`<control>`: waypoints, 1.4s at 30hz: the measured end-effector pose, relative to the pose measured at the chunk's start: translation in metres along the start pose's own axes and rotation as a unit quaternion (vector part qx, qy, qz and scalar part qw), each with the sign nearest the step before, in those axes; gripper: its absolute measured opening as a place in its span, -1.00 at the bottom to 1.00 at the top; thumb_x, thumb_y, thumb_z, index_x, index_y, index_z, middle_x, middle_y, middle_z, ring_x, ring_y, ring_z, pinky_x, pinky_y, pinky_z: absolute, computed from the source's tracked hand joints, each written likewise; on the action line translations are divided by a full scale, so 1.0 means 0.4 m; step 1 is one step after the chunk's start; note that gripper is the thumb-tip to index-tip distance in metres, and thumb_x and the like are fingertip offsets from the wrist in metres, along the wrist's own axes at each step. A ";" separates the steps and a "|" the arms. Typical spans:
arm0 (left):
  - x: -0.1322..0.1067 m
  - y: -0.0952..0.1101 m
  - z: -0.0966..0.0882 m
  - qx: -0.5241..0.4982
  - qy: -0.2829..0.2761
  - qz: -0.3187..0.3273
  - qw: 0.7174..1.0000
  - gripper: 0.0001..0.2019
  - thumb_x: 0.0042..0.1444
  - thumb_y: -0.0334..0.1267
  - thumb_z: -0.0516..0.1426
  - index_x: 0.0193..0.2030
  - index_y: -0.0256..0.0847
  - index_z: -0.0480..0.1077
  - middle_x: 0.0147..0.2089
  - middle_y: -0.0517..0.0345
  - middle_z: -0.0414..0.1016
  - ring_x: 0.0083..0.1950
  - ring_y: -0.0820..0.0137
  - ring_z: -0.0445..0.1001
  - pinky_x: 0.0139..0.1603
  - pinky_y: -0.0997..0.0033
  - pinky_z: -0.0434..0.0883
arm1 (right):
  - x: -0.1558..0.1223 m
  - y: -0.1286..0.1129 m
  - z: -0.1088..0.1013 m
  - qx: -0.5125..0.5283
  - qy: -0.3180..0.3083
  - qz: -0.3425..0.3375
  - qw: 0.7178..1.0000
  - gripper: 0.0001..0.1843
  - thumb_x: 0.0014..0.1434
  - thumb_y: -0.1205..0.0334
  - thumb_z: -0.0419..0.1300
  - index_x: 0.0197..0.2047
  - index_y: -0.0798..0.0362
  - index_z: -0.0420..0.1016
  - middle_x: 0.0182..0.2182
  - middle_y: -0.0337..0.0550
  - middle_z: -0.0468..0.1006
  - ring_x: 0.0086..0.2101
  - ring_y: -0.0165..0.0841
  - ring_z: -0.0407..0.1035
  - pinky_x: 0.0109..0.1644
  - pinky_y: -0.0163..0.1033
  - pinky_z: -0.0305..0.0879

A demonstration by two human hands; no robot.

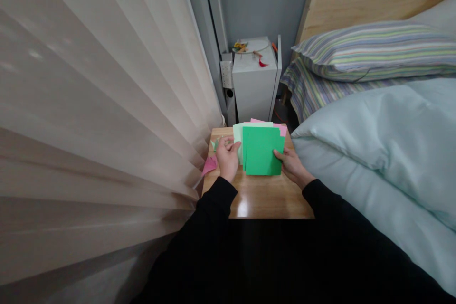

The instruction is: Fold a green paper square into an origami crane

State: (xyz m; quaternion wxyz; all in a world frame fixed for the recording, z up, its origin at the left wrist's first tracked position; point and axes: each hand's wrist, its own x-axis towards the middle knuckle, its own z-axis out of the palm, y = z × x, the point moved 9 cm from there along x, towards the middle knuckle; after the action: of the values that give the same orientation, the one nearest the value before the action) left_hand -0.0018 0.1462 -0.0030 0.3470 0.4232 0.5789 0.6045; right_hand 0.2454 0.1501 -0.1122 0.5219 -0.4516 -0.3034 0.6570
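Note:
My right hand grips the right edge of several bright green square sheets of paper, thumb on top and fingers behind. Pale green paper and pink paper stick out behind them. At the left edge of the pale green paper is my left hand, its fingers curled in and its thumb against that edge. Whether it pinches the paper cannot be made out. Just left of that hand, a small folded green paper piece and a pink folded paper piece lie on the wooden table.
A pleated curtain hangs close along the left. Beyond the table stands a white cabinet with small decorations on top. On the right is a bed with a pale blue quilt and a striped pillow.

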 end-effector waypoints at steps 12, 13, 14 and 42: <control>0.014 0.001 -0.017 -0.004 0.020 0.007 1.000 -0.84 0.04 -0.40 0.32 -0.35 -0.18 0.40 -0.34 0.17 0.52 -0.25 0.37 0.52 -0.12 0.39 0.43 | -0.002 -0.004 0.005 0.001 0.003 -0.005 1.000 -0.58 -0.01 0.11 0.48 -0.07 -0.03 0.59 -0.07 -0.09 0.74 0.04 -0.10 0.58 0.28 0.05 0.43; 0.016 0.001 -0.021 0.001 0.024 0.007 1.000 -0.85 0.04 -0.40 0.33 -0.37 -0.19 0.42 -0.33 0.16 0.52 -0.24 0.36 0.51 -0.10 0.38 0.44 | -0.003 -0.005 0.005 0.000 0.004 -0.006 1.000 -0.58 -0.02 0.10 0.48 -0.07 -0.03 0.59 -0.07 -0.09 0.74 0.03 -0.10 0.59 0.28 0.05 0.44; 0.018 0.000 -0.024 0.003 0.028 0.006 1.000 -0.85 0.03 -0.40 0.33 -0.38 -0.19 0.43 -0.33 0.15 0.53 -0.24 0.36 0.51 -0.09 0.38 0.44 | -0.003 -0.006 0.005 -0.001 0.004 -0.006 1.000 -0.58 -0.02 0.09 0.48 -0.07 -0.03 0.59 -0.07 -0.09 0.73 0.01 -0.10 0.60 0.28 0.05 0.44; -0.010 0.013 0.025 0.212 -0.062 0.136 0.966 -0.62 0.23 -0.47 0.16 0.17 -0.25 0.55 0.15 -0.15 0.60 0.14 0.17 0.57 0.28 0.07 0.46 | -0.007 -0.041 -0.039 -0.005 0.112 -0.089 0.990 -0.52 -0.14 0.02 0.51 -0.15 0.01 0.59 -0.20 -0.11 0.73 -0.16 -0.17 0.61 0.07 -0.03 0.54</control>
State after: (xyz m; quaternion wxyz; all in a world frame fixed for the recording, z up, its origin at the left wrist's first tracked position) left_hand 0.0095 0.1460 0.0014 0.1993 0.5985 0.6084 0.4815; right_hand 0.2664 0.1508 -0.1037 0.6064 -0.4961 -0.2857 0.5518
